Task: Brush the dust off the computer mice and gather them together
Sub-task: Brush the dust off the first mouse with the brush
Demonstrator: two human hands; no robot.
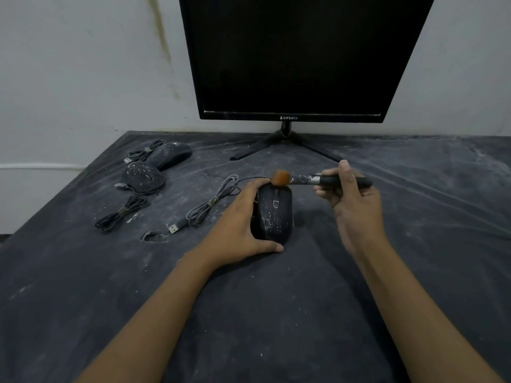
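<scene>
Left grip: my left hand is clamped on the black dust-speckled plastic computer mouse from its left side, thumb hooked round the near end. I judge this pins it so a stroke cannot shove it away.
Right grip: my right hand is closed on the small brush with a black handle and orange-brown bristles, thumb up and fingers curled round the handle. The brush lies sideways, so the bristles reach in from the right.
Bristles: they are at the mouse's far end, where the cord leaves. I cannot tell whether they are touching or just above.
Progress: white specks show on the mouse's back, so I judge this one only part cleaned.
Cord: its grey bundled cable trails off to the left, out of the brush's path, and the USB plug lies on the counter.
Other mice: two black speckled mice sit close together at the far left, well apart from my hands, with a dark tied cable bundle just near of them.
Edges: the dark dusty cloth-covered counter has its left edge running close behind that pair, so anything gathered there has little margin.
Room: I judge the right and near sides give the widest sweep. The black monitor's splayed stand sits just beyond the brush.
</scene>
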